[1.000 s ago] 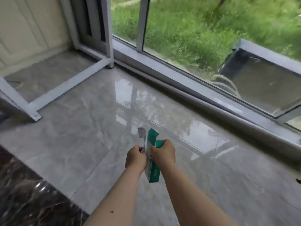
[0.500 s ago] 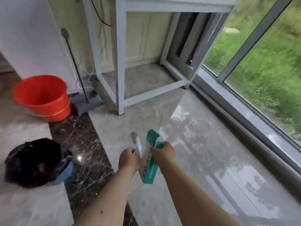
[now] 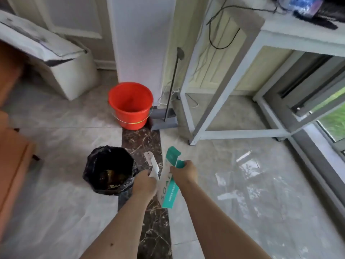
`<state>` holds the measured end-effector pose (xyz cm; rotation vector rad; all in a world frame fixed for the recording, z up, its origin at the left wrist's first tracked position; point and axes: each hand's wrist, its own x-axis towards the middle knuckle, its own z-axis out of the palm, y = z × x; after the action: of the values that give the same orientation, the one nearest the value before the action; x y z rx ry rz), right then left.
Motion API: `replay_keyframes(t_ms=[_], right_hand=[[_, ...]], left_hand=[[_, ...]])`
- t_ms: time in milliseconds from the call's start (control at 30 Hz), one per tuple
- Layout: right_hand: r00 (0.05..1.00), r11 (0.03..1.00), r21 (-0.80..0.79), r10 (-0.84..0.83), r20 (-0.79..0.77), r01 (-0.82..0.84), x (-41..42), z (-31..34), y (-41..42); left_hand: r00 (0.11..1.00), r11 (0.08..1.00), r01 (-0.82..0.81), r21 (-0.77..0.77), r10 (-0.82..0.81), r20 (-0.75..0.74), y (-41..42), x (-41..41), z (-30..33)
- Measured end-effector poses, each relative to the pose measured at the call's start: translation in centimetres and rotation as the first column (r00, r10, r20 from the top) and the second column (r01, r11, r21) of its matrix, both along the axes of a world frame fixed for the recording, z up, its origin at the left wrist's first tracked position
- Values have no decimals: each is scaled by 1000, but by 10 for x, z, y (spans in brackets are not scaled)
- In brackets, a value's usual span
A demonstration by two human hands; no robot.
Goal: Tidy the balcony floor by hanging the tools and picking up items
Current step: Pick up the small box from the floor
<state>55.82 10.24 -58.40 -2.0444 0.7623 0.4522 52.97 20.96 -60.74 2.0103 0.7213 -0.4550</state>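
Observation:
I hold a flattened teal and white soap box [image 3: 169, 191] upright in front of me with both hands. My right hand [image 3: 184, 173] grips its teal upper edge, with an open teal flap sticking up above the fingers. My left hand [image 3: 144, 182] pinches the white flap on the box's left side. A trash bin lined with a black bag [image 3: 109, 170] stands on the floor just left of my left hand, with some rubbish inside. Farther back, a long-handled grey dustpan [image 3: 164, 122] leans by the wall.
A red bucket [image 3: 130, 104] stands behind the bin beside the dustpan. A white metal table frame [image 3: 240, 131] fills the right back, with cables and a brush on top. A tilted white box [image 3: 56, 58] sits at back left, orange furniture at far left, the window at right.
My view has swung left from the window to the bin, bucket and dustpan. Both hands kept hold of the soap box throughout, now beside the bin.

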Motion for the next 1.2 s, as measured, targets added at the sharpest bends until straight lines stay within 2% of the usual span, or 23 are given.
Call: replay_keyframes(t_ms=[300,600,800,1200], right_hand=[[972,972,27,234,-36,-233,70,-20,64],[922,928,26,372,-111,-371,91,-56,115],[900,906,10,420,-117,-422,94,-81,152],[927,929,-67,354,-120,-364,101,-120,206]], left_hand=[[963,964,-264,3,264,-51,58,44,-19],[911,917,-399,3,397,-113,112,50,-50],[918,925,-371,82,378,-121,148,55,-75],[947,962,-269,42,272,-173,193,75,-115]])
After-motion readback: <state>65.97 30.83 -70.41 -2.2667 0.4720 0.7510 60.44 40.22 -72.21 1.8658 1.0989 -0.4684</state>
